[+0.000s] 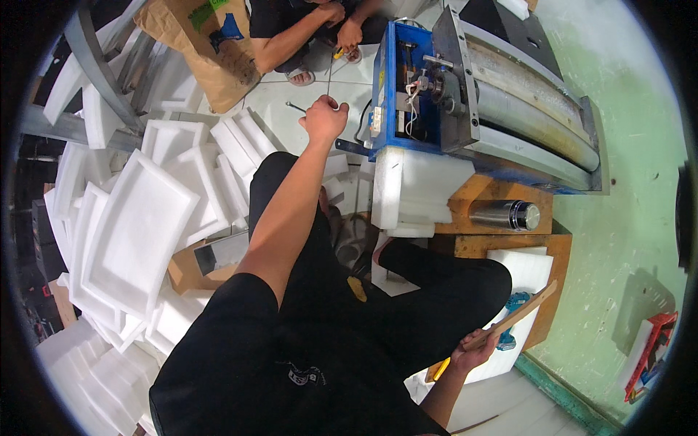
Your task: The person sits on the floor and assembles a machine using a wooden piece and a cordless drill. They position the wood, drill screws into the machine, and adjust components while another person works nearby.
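My left hand [325, 120] is stretched out over the floor, its fingers closed. A thin metal rod [297, 108] with a dark tip sticks out from its left side. Just beyond, another person's hand [350, 35] has a yellow-handled tool [338, 53], from which a long thin shaft reaches down towards my fingers. Low on the right, my right hand [476, 352] grips one end of a flat wooden strip [518, 314], which slants up and to the right. Behind the strip, a teal power tool [507, 338] lies partly hidden on white foam.
A blue machine [387, 91] with long metal rollers [534, 109] stands at the right on foam blocks [429, 182]. A steel flask [502, 214] lies on a wooden box [465, 196]. White foam trays [138, 232] pile up at the left, near a brown paper bag [211, 73].
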### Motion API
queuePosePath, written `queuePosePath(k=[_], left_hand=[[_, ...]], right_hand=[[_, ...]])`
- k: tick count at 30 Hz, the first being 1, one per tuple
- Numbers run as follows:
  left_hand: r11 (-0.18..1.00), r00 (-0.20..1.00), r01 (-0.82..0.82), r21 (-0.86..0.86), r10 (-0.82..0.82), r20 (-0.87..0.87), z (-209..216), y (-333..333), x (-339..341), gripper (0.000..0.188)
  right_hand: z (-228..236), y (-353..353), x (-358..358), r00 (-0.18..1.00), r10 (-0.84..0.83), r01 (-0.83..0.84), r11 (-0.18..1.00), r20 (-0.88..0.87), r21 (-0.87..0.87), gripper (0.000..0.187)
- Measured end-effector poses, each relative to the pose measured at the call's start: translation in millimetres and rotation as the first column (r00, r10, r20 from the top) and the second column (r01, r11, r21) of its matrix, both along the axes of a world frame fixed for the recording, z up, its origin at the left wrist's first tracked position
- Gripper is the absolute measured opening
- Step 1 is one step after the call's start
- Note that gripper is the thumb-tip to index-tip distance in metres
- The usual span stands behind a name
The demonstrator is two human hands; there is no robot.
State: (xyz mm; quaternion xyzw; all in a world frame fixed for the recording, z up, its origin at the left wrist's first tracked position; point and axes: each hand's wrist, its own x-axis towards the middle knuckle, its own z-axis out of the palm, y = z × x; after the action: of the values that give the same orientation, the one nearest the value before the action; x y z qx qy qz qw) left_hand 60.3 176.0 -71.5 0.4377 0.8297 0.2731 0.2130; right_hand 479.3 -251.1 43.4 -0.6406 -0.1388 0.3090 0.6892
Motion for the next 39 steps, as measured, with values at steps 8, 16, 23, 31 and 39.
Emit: queuePosePath(k=[8,16,23,31,39], left_hand=[[0.978,0.987,0.118,0.174,-0.135,0.086,29.5,-38.3,17.6,0.028],[0.892,0.927,0.334,0.303,-0.370,0.065,42.9,-139.1,28.4,0.027],[0.323,0.334,0.942,-0.088,-0.922,0.194,52.3,-265.3,53.8,0.029],[0.205,0.264,0.958,-0.199,-0.899,0.349,28.9,-244.3,75.8,0.041],[0.084,0.143,0.972,-0.219,-0.952,0.270,24.6,-248.8,76.4,0.043]], right_hand=[[-1.3,-1.7,3.8,1.000,0.031,-0.031,0.999,-0.002,-0.022,0.034],[-0.6,0.3,2.0,0.999,0.045,-0.045,0.999,0.002,0.009,0.030],[0.3,2.0,1.7,0.998,0.017,-0.015,1.000,-0.063,0.020,0.034],[7.6,1.0,-4.7,0.992,0.047,-0.046,0.999,-0.118,0.014,0.026],[12.0,-2.4,-8.9,0.965,0.061,-0.024,0.989,-0.256,0.145,0.028]])
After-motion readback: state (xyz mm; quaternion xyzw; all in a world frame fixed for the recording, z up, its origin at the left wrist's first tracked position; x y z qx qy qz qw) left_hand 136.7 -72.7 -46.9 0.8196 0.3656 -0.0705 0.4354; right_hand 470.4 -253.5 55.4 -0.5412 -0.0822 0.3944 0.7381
